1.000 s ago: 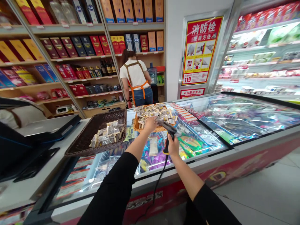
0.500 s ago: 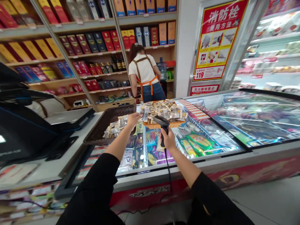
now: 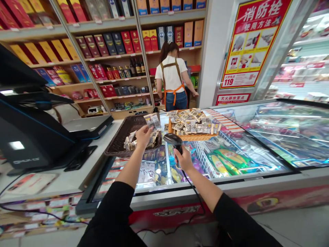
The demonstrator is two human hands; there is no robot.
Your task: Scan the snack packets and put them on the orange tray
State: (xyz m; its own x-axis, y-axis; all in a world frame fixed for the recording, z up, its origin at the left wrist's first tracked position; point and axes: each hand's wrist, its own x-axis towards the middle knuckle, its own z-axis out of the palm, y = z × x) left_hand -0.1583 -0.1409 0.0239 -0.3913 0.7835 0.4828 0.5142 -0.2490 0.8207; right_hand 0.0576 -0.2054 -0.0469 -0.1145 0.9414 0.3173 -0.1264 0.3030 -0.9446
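Note:
Pinched in my left hand (image 3: 143,138) is a small clear-and-beige snack packet (image 3: 152,120), raised above the dark brown wicker basket (image 3: 117,137). Several similar packets (image 3: 131,141) lie in the front part of that basket. My right hand (image 3: 184,157) is wrapped round the handle of a black barcode scanner (image 3: 173,139), whose head points left toward the packet. Its cable (image 3: 193,188) hangs down over the freezer front. Just beyond the scanner, an orange wicker basket (image 3: 197,137) is heaped with more of these packets (image 3: 189,120).
Both baskets rest on a glass-topped chest freezer (image 3: 246,173) holding bagged goods. At left, a black checkout machine (image 3: 33,137) and a scale (image 3: 87,121) occupy the counter. A person (image 3: 174,75) in an orange-strapped apron stands behind, facing shelves of boxed bottles (image 3: 110,43).
My left hand has moved from the orange basket's edge to over the brown basket, with a packet in it. The scanner has turned leftward. The person behind has swung an arm out to the right.

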